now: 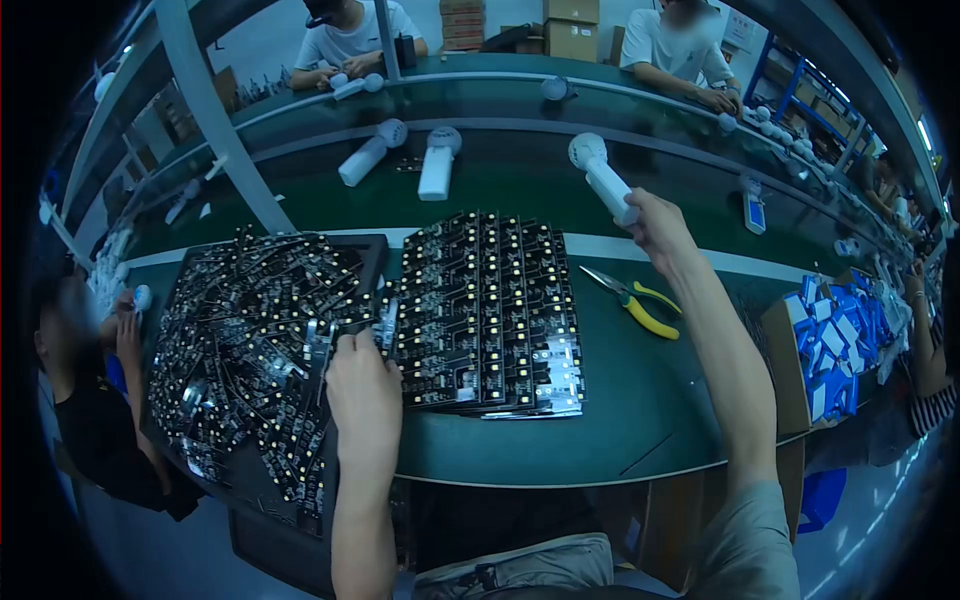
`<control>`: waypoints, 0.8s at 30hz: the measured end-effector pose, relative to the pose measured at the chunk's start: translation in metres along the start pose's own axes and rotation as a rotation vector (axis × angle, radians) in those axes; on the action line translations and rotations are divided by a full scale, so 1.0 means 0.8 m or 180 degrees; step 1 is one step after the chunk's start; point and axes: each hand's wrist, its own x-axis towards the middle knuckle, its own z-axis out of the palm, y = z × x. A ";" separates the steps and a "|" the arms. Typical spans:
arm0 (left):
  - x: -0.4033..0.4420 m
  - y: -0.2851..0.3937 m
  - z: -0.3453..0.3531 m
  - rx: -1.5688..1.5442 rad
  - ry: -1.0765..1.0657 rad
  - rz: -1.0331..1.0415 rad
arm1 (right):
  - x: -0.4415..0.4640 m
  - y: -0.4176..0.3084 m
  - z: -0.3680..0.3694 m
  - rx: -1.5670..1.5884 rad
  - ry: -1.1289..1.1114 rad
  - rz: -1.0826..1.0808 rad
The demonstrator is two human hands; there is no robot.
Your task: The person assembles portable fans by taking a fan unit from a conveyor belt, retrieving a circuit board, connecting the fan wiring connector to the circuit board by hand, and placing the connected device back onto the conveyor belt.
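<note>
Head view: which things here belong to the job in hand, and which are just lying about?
Likely in the job:
- white gadget, held in the right hand
- loose circuit boards, at the left hand
- stacked circuit boards, beside them

Apparently just lying about:
- yellow-handled pliers, untouched
- cardboard box of blue-and-white pieces, off right

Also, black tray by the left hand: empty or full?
Looks mostly full: loose circuit boards lie heaped across the black tray, with bare black showing at its far right corner. Depth: can't tell.
</note>
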 end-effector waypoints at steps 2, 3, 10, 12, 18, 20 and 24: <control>0.004 -0.005 0.003 -0.0181 0.0324 0.0083 | -0.086 0.010 -0.034 -0.0489 -0.0010 -0.0413; 0.005 -0.005 -0.001 -0.0201 0.0301 -0.0012 | -0.129 0.014 -0.051 -0.0602 -0.0042 -0.0522; -0.044 0.022 -0.032 -0.2229 0.0240 -0.0522 | -0.330 0.111 -0.094 -0.2105 0.0787 -0.1909; -0.071 0.046 -0.036 -0.3235 0.0052 -0.0123 | -0.349 0.121 -0.100 -0.2849 0.0721 -0.2083; -0.081 0.079 -0.006 -0.6163 -0.2530 -0.0100 | -0.357 0.082 -0.074 -0.2838 0.0862 -0.1785; -0.092 0.088 0.001 -0.6610 -0.3036 -0.0444 | -0.331 0.074 -0.070 -0.2731 0.0466 -0.2294; -0.105 0.099 -0.004 -0.6452 -0.3701 -0.0449 | -0.289 0.075 -0.029 -0.3438 0.0582 -0.2589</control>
